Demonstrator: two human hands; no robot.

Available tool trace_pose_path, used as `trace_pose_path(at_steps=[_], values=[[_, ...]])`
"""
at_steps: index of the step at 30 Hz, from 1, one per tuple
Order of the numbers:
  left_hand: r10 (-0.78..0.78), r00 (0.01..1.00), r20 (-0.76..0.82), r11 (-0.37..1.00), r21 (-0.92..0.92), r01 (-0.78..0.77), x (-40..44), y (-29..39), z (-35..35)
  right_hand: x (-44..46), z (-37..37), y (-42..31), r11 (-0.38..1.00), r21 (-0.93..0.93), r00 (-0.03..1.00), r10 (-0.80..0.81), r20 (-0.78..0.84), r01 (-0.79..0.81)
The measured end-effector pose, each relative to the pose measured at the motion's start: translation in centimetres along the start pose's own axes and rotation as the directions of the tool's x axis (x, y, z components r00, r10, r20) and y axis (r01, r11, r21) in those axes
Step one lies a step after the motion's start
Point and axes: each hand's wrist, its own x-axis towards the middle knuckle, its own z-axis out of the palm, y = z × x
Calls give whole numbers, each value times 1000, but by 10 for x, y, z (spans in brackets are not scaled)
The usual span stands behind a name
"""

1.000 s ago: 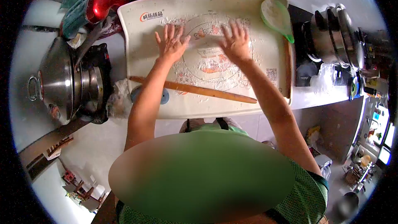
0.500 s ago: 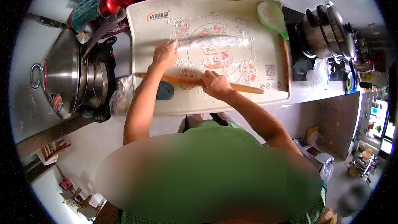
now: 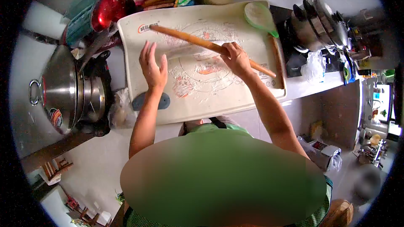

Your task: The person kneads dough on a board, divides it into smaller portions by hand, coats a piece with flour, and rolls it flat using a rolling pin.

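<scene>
the right hand (image 3: 238, 61) is wrapped around the wooden rolling pin (image 3: 190, 38), slanting it across a pale, floured strip (image 3: 181, 51), probably dough, on the printed kneading mat (image 3: 227, 101); whether pin and strip touch, i cannot tell. the left hand (image 3: 154, 68) is empty, fingers apart, near the pin's far end. the step in hand looks like positioning the pin; the next move seems to call for lining it up with the strip.

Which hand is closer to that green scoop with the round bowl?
The right hand. It grips the long brown wooden rolling pin, on the near side of the scoop; the left hand, open, is farther off to the left.
</scene>
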Motion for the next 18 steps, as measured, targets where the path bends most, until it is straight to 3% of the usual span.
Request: trace_pose_path(at_steps=[1, 5, 7, 13, 15, 18], values=[[34, 999, -34, 999, 31, -33, -3, 5, 4, -1, -1, 4, 995, 32, 995, 98, -28, -97], [-10, 960, 279, 994, -105, 41, -15, 5, 43, -14, -10, 16, 931, 6, 926, 364, -97, -366], [72, 946, 316, 997, -34, -65, -9, 9, 62, -25, -13, 30, 902, 35, 892, 430, -139, -430], [114, 881, 460, 992, 2, -129, 6, 17, 112, -63, -25, 66, 897, -61, 875, 409, -260, -437], [-19, 783, 622, 995, 92, -49, 4, 16, 120, -74, -24, 77, 874, -84, 862, 448, -237, -478], [9, 810, 587, 994, 86, -73, -3, 7, 130, -86, -27, 84, 813, -126, 817, 541, -200, -568]])
